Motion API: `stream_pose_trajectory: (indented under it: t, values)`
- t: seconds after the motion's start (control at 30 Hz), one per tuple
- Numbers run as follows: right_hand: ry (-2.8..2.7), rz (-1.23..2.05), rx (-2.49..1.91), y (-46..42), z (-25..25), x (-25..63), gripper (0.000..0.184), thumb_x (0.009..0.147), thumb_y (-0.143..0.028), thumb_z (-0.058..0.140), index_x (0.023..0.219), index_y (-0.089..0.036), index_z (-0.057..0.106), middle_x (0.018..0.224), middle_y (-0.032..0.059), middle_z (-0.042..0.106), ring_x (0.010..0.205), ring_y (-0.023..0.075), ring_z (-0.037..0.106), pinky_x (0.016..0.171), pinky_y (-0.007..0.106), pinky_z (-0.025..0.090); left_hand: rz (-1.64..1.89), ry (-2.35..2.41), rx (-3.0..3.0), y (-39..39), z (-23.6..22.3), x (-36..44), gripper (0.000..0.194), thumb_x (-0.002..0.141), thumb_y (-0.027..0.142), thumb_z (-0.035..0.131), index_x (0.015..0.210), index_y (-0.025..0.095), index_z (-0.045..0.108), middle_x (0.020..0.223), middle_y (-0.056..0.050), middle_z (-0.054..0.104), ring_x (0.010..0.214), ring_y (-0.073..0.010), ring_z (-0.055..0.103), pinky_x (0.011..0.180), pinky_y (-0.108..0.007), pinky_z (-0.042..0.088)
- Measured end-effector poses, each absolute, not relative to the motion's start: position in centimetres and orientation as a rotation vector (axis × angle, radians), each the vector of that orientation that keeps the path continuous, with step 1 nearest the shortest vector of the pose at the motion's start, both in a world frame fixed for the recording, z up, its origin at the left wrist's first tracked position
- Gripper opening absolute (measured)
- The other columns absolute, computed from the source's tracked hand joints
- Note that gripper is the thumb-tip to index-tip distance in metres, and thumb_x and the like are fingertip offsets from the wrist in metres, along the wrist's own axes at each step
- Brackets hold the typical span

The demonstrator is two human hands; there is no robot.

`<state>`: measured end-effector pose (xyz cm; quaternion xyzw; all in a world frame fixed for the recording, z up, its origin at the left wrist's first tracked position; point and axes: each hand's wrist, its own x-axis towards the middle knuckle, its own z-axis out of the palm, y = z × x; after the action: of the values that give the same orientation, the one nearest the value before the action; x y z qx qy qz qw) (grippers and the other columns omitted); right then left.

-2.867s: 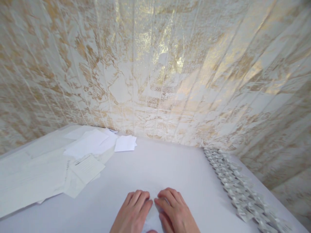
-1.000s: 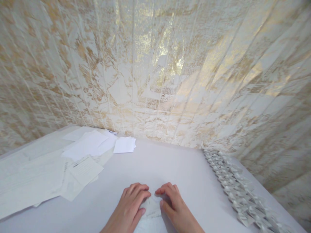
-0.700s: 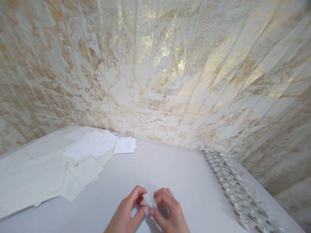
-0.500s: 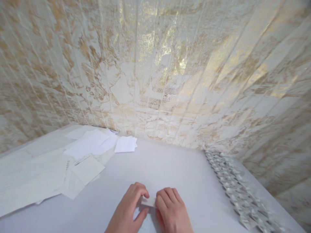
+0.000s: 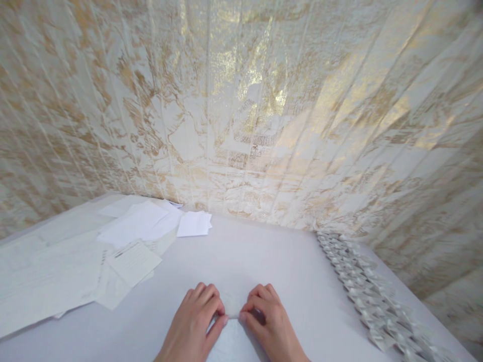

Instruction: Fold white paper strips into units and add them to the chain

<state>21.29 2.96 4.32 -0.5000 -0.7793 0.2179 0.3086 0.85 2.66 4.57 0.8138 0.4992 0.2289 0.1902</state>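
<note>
My left hand (image 5: pixel 198 317) and my right hand (image 5: pixel 269 319) face each other low in the middle of the view. Between their thumbs and fingertips runs a narrow pale edge of folded paper (image 5: pixel 234 317), pinched at both ends. My fingers cover most of that piece, so its full shape is hidden. Beneath my hands lies a pale bluish patch (image 5: pixel 234 342) on the table; I cannot make out whether it is a sheet or a worn spot.
Loose printed and blank papers (image 5: pixel 49 271) spread over the table's left side. A small stack of white paper squares (image 5: pixel 193 224) sits toward the back. Rows of folded grey-white pieces (image 5: pixel 366 296) stretch along the right edge. Behind the table rises a gold-patterned wall covering (image 5: pixel 241 125).
Both hands have turned so that thumbs and fingertips meet the paper's ends. The paper, earlier a wider tilted flap near my right fingers, now shows as a thin level edge.
</note>
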Motion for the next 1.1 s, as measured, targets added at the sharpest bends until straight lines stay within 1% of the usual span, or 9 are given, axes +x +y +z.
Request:
stream_pose_trajectory:
  t: [0.07, 0.2, 0.33, 0.63, 0.77, 0.83, 0.93, 1.0, 1.1]
  values:
    - [-2.012, 0.580, -1.401, 3.1, 4.3, 20.9, 0.023, 0.080, 0.001, 0.071, 0.070, -0.019, 0.062, 0.078, 0.0004, 0.061, 0.082, 0.0200, 0.055, 0.074, 0.032, 0.044, 0.666, 1.437, 2.276, 2.7, 4.5, 0.8, 0.012, 0.089, 0.018, 0.059, 0.078, 0.022, 0.059, 0.090, -0.001, 0.060, 0.087, -0.0225, 0.054, 0.075, -0.036, 0.039]
    - [-2.024, 0.495, -1.474, 3.4, 4.2, 20.2, 0.023, 0.078, 0.001, 0.071, 0.070, -0.017, 0.059, 0.078, 0.0014, 0.060, 0.079, 0.0205, 0.054, 0.075, 0.035, 0.042, 0.662, 1.491, 2.255, 2.8, 4.6, 1.0, 0.013, 0.090, 0.019, 0.057, 0.077, 0.021, 0.057, 0.091, -0.002, 0.058, 0.088, -0.0235, 0.054, 0.076, -0.038, 0.040]
    - [-2.046, 0.441, -1.503, 3.4, 4.2, 19.9, 0.024, 0.078, 0.002, 0.069, 0.069, -0.017, 0.057, 0.078, 0.0020, 0.059, 0.079, 0.0213, 0.053, 0.075, 0.036, 0.042, 0.626, 1.510, 2.257, 2.9, 4.8, 1.2, 0.015, 0.091, 0.018, 0.052, 0.077, 0.020, 0.056, 0.092, -0.003, 0.057, 0.089, -0.0239, 0.053, 0.078, -0.039, 0.040]
    - [-2.109, 0.390, -1.477, 3.4, 3.8, 20.0, 0.024, 0.079, 0.001, 0.065, 0.072, -0.019, 0.055, 0.080, 0.0022, 0.059, 0.080, 0.0220, 0.053, 0.074, 0.036, 0.042, 0.602, 1.565, 2.284, 3.0, 4.6, 1.5, 0.013, 0.090, 0.018, 0.055, 0.077, 0.021, 0.055, 0.092, -0.003, 0.056, 0.089, -0.0241, 0.052, 0.076, -0.038, 0.039]
    - [-2.153, 0.371, -1.414, 3.4, 3.8, 20.1, 0.023, 0.080, 0.002, 0.065, 0.081, -0.019, 0.055, 0.084, 0.0014, 0.059, 0.081, 0.0216, 0.052, 0.075, 0.035, 0.042, 0.635, 1.569, 2.267, 3.0, 4.3, 1.4, 0.011, 0.090, 0.019, 0.055, 0.079, 0.021, 0.054, 0.091, -0.003, 0.055, 0.088, -0.0236, 0.051, 0.076, -0.038, 0.038]
    - [-2.199, 0.361, -1.339, 3.5, 3.9, 20.2, 0.026, 0.080, 0.004, 0.064, 0.087, -0.020, 0.056, 0.088, 0.0013, 0.061, 0.083, 0.0213, 0.053, 0.076, 0.034, 0.042, 0.647, 1.563, 2.266, 3.0, 4.2, 1.4, 0.010, 0.091, 0.017, 0.052, 0.082, 0.022, 0.055, 0.092, -0.003, 0.055, 0.088, -0.0233, 0.051, 0.077, -0.038, 0.038]
    - [-2.267, 0.338, -1.213, 3.5, 4.1, 20.1, 0.028, 0.084, 0.005, 0.061, 0.092, -0.022, 0.058, 0.091, 0.0008, 0.063, 0.085, 0.0204, 0.054, 0.076, 0.031, 0.042, 0.649, 1.565, 2.265, 3.0, 4.2, 1.4, 0.014, 0.092, 0.015, 0.046, 0.084, 0.022, 0.055, 0.093, -0.002, 0.055, 0.088, -0.0231, 0.050, 0.077, -0.038, 0.038]
    - [-2.308, 0.311, -1.146, 3.5, 4.2, 20.1, 0.028, 0.087, 0.003, 0.060, 0.095, -0.024, 0.061, 0.092, 0.0003, 0.064, 0.087, 0.0201, 0.055, 0.077, 0.030, 0.041, 0.648, 1.569, 2.261, 3.0, 4.4, 1.4, 0.015, 0.092, 0.014, 0.046, 0.083, 0.022, 0.055, 0.093, -0.003, 0.055, 0.088, -0.0235, 0.050, 0.077, -0.038, 0.038]
    - [-2.352, 0.233, -1.066, 3.4, 4.1, 20.0, 0.028, 0.090, -0.003, 0.064, 0.101, -0.028, 0.066, 0.091, -0.0001, 0.065, 0.086, 0.0201, 0.055, 0.077, 0.031, 0.040, 0.660, 1.565, 2.263, 3.0, 4.6, 1.4, 0.015, 0.091, 0.012, 0.048, 0.081, 0.021, 0.055, 0.092, -0.002, 0.055, 0.089, -0.0239, 0.051, 0.077, -0.038, 0.038]
